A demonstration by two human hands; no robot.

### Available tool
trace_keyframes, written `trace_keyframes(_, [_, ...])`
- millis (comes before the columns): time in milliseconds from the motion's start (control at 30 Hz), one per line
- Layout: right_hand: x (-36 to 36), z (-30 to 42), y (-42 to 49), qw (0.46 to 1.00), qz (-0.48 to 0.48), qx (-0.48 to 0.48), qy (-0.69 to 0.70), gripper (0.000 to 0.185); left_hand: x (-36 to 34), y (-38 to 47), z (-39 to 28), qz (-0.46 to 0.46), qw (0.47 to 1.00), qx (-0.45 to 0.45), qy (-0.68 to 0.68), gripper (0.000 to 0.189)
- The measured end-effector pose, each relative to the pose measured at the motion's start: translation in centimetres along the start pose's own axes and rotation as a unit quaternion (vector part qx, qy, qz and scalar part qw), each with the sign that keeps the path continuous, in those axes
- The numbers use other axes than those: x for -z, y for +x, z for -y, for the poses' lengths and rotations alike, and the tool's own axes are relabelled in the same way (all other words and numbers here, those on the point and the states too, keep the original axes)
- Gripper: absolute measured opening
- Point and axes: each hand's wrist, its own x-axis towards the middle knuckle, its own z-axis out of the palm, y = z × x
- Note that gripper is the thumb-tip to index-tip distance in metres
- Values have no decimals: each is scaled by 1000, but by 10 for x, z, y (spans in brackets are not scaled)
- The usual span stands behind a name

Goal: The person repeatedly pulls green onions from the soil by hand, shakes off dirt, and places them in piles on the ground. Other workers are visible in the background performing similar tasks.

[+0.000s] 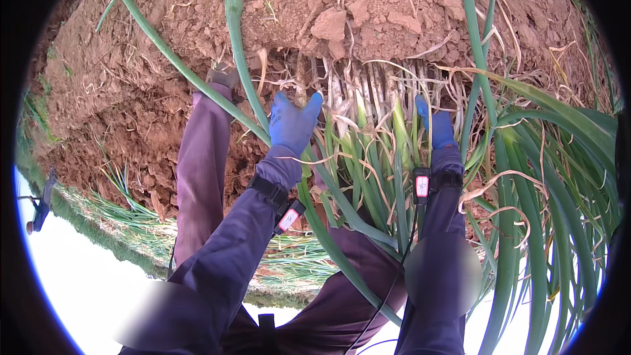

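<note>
A dense row of Welsh onions stands in front of me, pale shanks against the broken soil and green leaves leaning towards me. My left hand, in a blue glove, is at the left end of the row. Its thumb and fingers are spread near a whitish stem, and a long green leaf passes beside it. On the right side of the row is my right hand, also gloved in blue. A thin dry leaf crosses before it; its fingers are partly hidden among the stems, so its grip is unclear.
A reddish soil bank with clods rises behind the row. Large onion leaves crowd the right side. My shoe rests in loose soil at left. A cable hangs by my right arm. Another person is far left.
</note>
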Motion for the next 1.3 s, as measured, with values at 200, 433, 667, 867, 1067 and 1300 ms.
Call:
trace_keyframes(200, [-55, -17, -4, 951, 155, 39, 266, 50, -53, 2, 24, 344, 824, 85, -442, 63])
trace_keyframes(433, [-27, -43, 26, 995, -6, 95, -24, 67, -139, 19, 19, 293, 346, 433, -779, 81])
trace_keyframes(667, [-27, -26, 35, 931, 298, 193, 85, 58, -117, 8, 24, 393, 755, 46, -523, 57])
trace_keyframes(867, [-44, -8, 6, 918, 199, 72, 336, 35, -114, 16, 10, 321, 866, -278, -264, 42])
trace_keyframes(1067, [-47, -7, 12, 897, 230, -18, 377, 41, -130, 18, -34, 428, 814, 68, -387, 35])
trace_keyframes(1300, [-58, -11, 12, 885, 213, 16, 414, 41, -140, 12, -48, 390, 777, 41, -492, 34])
